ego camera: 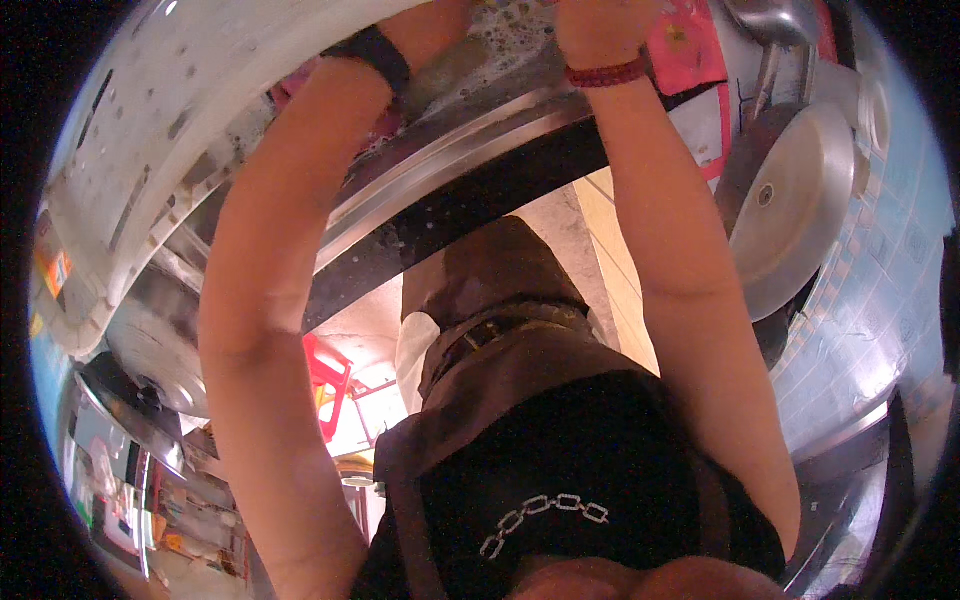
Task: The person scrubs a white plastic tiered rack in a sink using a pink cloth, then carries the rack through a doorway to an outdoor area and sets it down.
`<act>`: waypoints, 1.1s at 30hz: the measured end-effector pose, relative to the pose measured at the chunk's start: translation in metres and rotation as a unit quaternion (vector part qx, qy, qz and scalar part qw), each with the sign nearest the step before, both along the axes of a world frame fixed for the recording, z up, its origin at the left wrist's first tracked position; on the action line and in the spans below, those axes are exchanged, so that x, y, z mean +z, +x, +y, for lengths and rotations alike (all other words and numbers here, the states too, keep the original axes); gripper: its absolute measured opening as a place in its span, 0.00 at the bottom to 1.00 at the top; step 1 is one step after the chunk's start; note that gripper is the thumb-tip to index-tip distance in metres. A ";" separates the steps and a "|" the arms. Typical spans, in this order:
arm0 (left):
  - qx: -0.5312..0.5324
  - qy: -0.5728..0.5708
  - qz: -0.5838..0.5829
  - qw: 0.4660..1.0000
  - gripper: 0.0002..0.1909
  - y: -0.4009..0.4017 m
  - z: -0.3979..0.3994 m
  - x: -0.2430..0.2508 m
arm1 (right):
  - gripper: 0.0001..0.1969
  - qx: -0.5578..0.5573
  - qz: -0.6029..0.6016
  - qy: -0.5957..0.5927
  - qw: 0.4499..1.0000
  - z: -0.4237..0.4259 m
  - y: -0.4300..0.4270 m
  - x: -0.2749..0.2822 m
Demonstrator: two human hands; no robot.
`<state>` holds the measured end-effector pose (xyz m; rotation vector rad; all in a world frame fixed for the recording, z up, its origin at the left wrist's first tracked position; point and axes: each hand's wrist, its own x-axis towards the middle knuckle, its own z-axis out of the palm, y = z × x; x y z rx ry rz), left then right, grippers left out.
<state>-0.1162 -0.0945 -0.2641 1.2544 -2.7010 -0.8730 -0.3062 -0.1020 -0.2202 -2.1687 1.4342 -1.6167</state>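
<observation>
My left hand point(435, 31), with a black band at the wrist, reaches over the foamy wet basin point(510, 45) at the top of the view. My right hand point(606, 34), above a dark red bracelet, is at the basin's other side, next to a pink item point(686, 45) with a flower-like mark. The top edge cuts off the fingers of both hands, so what they hold does not show. A metal rim point(450, 157) runs along the basin's near side. Something pink or purple point(294, 84) shows partly behind my left forearm.
On the right, a round metal pan or lid point(799, 214) leans near a blue tiled wall point(862, 337). A large pale spotted panel point(187, 82) curves across the upper left. Below it sits a round metal lid point(154, 349). A red plastic stool point(328, 386) stands on the floor behind.
</observation>
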 end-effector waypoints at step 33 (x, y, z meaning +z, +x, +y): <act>0.144 0.262 -0.099 0.949 0.21 0.099 0.054 -0.004 | 0.18 0.076 -0.253 0.025 0.964 -0.007 0.019 -0.012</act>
